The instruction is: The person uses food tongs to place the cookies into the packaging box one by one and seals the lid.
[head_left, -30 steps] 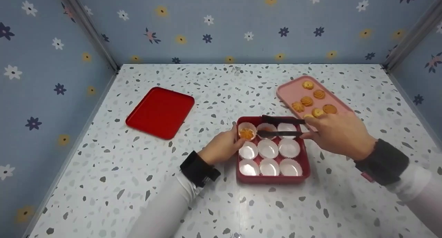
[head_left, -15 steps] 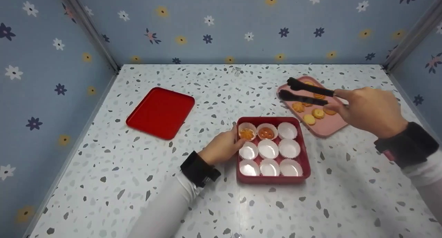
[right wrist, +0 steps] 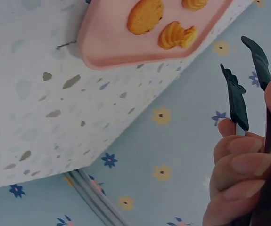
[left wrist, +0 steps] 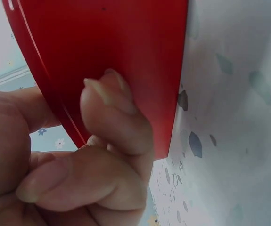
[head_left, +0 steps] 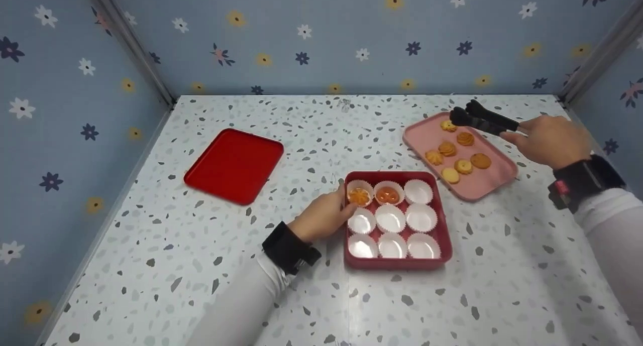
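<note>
My left hand [head_left: 325, 214] holds the left side of a red box [head_left: 397, 263], thumb over the rim. The left wrist view shows bent fingers against the outer red wall [left wrist: 140, 42]. White paper cups [head_left: 421, 218] stand in rows in the box. A flower-shaped cookie [head_left: 358, 196] lies in the back left cup, a pretzel-shaped cookie [head_left: 388, 195] in the back middle one. My right hand [head_left: 558, 141] grips black tongs [head_left: 485, 119] above the far side of a pink tray [head_left: 495, 178]. The tong tips are apart, with nothing between them in the right wrist view.
Several cookies [head_left: 465, 138] of different shapes lie on the pink tray, behind and right of the box. A flat red square lid or tray [head_left: 235, 166] lies on the speckled table [head_left: 166, 265] at left. Flowered wall panels [head_left: 341, 34] border the table.
My right hand with the tongs has moved from over the box's back row to the far right, above the pink tray. The pretzel-shaped cookie is now uncovered. My left hand stays put.
</note>
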A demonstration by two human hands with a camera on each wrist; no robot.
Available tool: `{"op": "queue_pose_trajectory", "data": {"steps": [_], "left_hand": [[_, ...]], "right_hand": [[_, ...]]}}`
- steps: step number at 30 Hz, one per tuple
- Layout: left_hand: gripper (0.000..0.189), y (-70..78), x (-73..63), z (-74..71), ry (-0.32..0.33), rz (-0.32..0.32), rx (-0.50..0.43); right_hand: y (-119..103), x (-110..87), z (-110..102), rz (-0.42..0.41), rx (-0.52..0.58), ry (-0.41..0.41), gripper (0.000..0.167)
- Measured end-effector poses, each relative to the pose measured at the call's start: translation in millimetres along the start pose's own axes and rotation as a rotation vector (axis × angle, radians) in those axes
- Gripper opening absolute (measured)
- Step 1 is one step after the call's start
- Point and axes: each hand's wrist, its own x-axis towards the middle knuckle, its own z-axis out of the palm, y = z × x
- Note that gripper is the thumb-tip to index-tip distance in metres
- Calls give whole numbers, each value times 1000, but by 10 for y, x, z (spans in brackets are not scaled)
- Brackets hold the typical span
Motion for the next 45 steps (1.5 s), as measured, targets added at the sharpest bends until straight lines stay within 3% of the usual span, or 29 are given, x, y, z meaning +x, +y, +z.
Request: {"op": "queue_pose_trajectory", "data": {"steps": [8, 19, 29, 45], "left_hand": [[69, -11, -11, 4, 0, -3, -29], [73, 13, -10, -21, -9, -16, -11], [71, 1, -7, -13, 7, 21, 6], [73, -7, 1, -9, -6, 1, -1]], "right_hand": [[10, 302, 244, 116, 63, -81, 89], [-59, 415, 372, 168, 32, -121, 81], [-95, 442, 421, 144, 10, -105, 74], [-75, 414, 314, 79, 42, -64, 63]]}}
